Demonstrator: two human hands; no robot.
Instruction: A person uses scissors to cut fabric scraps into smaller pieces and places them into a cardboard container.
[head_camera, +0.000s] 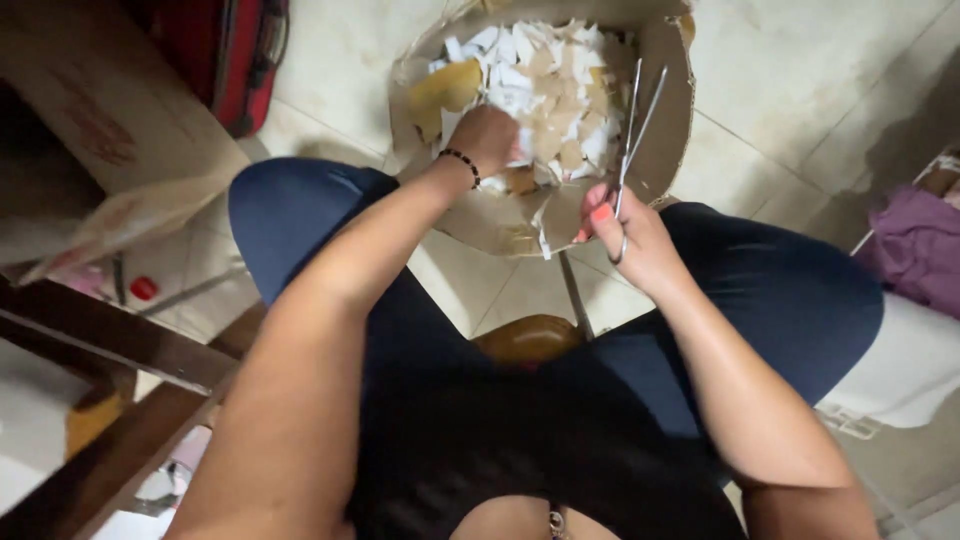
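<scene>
A round cardboard tray (672, 110) rests on my knees, filled with several white and tan paper scraps (555, 90). My left hand (487, 138), with a dark bead bracelet at the wrist, reaches into the tray and presses closed on the scraps. My right hand (628, 238) holds a pair of metal scissors (636, 120) by the handle. The blades are parted and point up over the tray's right side. A torn cardboard flap (552, 222) hangs at the tray's near edge, between my hands.
A red bag (235, 55) lies at the top left beside a cardboard box (110, 130). Brown wooden bars (120, 350) run at the left. A purple cloth (915, 245) sits at the right on a white rack. The floor is pale tile.
</scene>
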